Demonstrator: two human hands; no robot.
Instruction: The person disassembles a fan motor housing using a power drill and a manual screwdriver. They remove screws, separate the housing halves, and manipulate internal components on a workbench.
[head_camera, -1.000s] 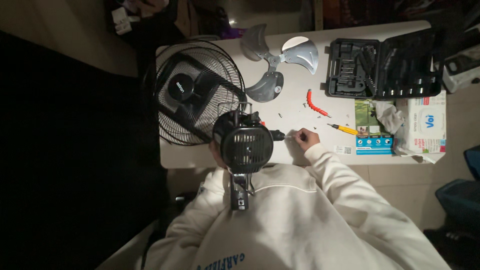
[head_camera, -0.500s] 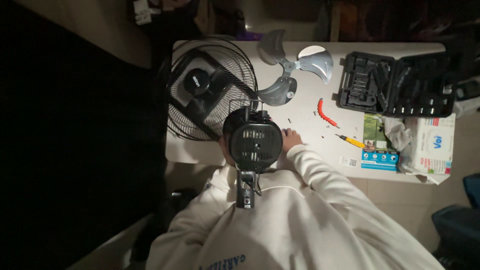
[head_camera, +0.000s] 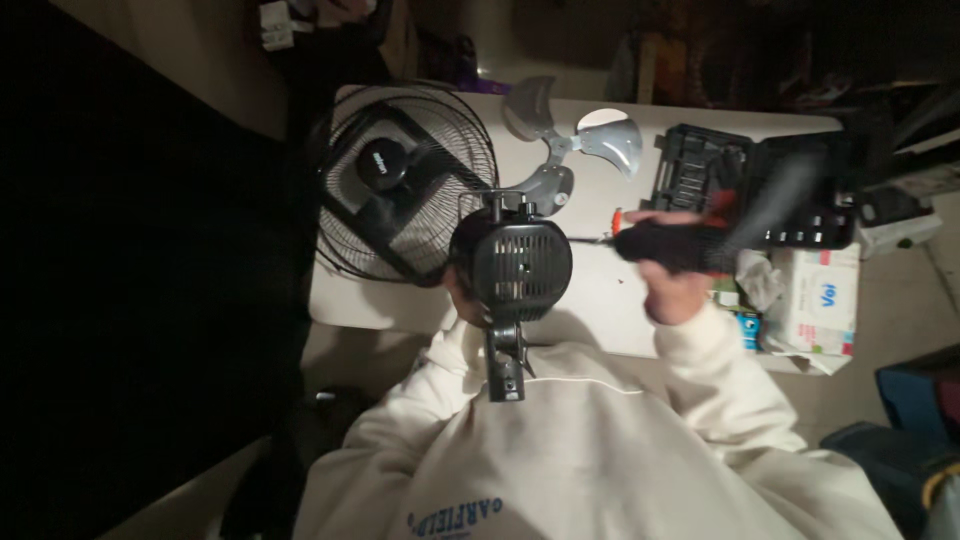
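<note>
Right hand (head_camera: 672, 290) has left the tabletop, where it was picking among small parts half a second ago, and now grips a black power screwdriver (head_camera: 680, 243), its bit aimed at the fan motor housing (head_camera: 518, 268). Left hand (head_camera: 458, 296), mostly hidden, seems to clasp that housing, held upright over the white table (head_camera: 600, 310). Fastening work looks begun. Behind lie the wire fan guard (head_camera: 400, 180), grey blades (head_camera: 570, 150) and open tool case (head_camera: 740, 190).

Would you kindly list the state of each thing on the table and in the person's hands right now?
Fan motor housing: upright, held by the left hand.
Power screwdriver: gripped in the right hand, tip toward the housing.
Fan grille: detached, lying on the table.
Fan blade: removed, lying flat.
Tool case: open.
</note>
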